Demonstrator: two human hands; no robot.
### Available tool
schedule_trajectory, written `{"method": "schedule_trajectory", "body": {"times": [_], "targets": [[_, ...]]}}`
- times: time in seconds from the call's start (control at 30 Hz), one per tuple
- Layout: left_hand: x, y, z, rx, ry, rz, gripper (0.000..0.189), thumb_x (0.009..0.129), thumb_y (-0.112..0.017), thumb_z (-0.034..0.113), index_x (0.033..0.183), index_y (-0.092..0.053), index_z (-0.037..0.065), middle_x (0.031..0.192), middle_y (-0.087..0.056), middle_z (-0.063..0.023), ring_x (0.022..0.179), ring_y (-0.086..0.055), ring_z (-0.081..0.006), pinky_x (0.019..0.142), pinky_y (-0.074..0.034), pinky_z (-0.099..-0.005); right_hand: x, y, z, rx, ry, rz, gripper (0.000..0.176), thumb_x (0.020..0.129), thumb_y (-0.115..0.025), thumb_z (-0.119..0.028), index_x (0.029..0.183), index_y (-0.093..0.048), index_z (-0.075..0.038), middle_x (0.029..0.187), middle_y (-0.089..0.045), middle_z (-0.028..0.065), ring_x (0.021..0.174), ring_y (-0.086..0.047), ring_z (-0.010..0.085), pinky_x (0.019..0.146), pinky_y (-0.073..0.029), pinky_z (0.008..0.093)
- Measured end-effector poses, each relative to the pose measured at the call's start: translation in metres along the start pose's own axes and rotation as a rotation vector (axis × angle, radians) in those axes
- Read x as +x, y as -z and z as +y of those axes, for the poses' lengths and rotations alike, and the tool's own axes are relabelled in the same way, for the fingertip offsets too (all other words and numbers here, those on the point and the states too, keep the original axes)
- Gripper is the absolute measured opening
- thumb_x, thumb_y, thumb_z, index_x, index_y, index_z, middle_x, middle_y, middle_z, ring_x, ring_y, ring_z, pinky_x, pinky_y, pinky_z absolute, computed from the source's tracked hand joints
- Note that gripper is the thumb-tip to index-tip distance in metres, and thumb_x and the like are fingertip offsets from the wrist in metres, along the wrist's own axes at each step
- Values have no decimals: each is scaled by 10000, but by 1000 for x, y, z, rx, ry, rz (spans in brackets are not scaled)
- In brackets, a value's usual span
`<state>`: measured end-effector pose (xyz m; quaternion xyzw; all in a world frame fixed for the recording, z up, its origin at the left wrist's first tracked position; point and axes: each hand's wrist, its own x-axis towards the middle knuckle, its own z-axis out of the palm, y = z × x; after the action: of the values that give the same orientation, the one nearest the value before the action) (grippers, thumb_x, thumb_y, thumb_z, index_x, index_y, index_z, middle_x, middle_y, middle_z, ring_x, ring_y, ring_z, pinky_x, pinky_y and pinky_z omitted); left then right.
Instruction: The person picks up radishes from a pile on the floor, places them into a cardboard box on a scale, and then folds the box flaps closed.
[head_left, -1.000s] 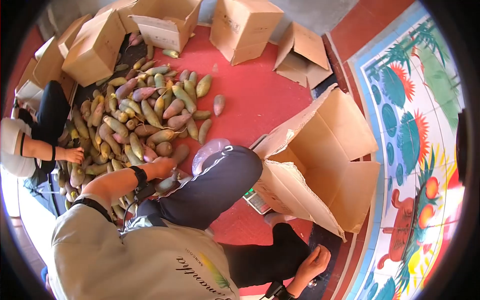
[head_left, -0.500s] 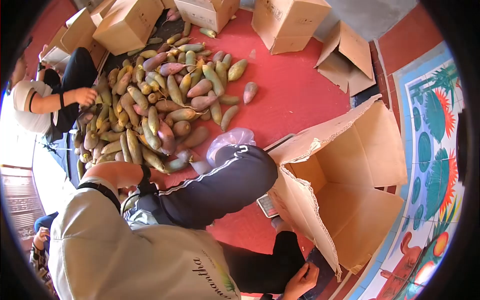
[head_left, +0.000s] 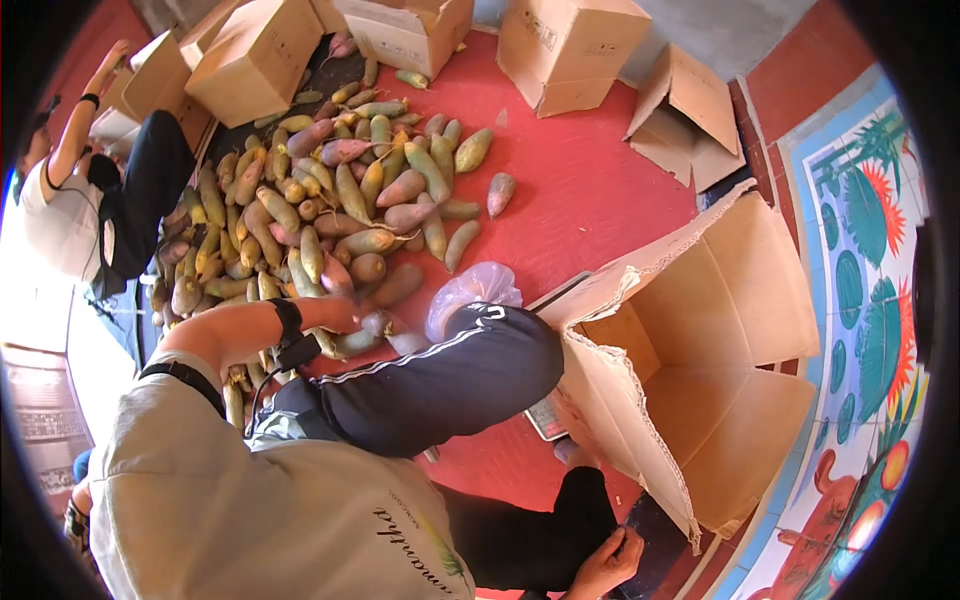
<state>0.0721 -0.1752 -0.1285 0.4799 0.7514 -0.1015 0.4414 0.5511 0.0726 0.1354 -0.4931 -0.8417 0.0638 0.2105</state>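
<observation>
My left hand (head_left: 342, 314) at the near edge of the radishes (head_left: 349, 194), left of the big box (head_left: 632, 408); can't tell its grip | my right hand (head_left: 608, 566) loosely curled, near side of box | plastic bag (head_left: 472, 294) left of box

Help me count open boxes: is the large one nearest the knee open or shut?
Open. The large box has its flaps spread apart, and its bare cardboard inside shows between them.

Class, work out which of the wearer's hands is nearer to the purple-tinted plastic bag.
Left. The left hand is at the vegetable pile, a short way from the plastic bag; the right hand is well away, beyond the striped trouser leg.
</observation>
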Motion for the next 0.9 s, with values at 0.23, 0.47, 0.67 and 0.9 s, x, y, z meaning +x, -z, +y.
{"method": "schedule_trajectory", "body": {"times": [0.23,0.47,0.67,0.9], "targets": [[-28,51,-9,191,539,622,382,727,-628,277,1062,-576,102,1264,-421,-164,1015,-560,-351,819,-485,-436,-6,-6,4,-75,-5,26,127,862,-566,-110,877,-620,3,752,-579,166,690,-575,352,610,-469,416],[-17,14,-37,-162,812,529,644,758,-590,96,1329,-303,172,1261,-341,-272,963,-592,-359,769,-515,-374,9,-6,-6,-45,66,15,148,857,-564,-103,940,-624,5,892,-630,182,807,-605,367,694,-493,402],[-8,42,-68,-401,815,613,548,798,-561,156,1308,-384,57,1077,-606,-139,1009,-574,-296,851,-462,-340,10,-6,-11,-108,33,2,168,853,-570,-116,943,-618,16,955,-625,196,872,-597,383,758,-492,426],[-62,117,-25,-1353,251,856,372,911,-434,113,1282,-425,93,1172,-541,-111,974,-587,-245,790,-508,-368,-1,-22,7,16,2,77,58,821,-524,-18,835,-553,30,746,-535,163,691,-529,333,607,-423,391]]}}
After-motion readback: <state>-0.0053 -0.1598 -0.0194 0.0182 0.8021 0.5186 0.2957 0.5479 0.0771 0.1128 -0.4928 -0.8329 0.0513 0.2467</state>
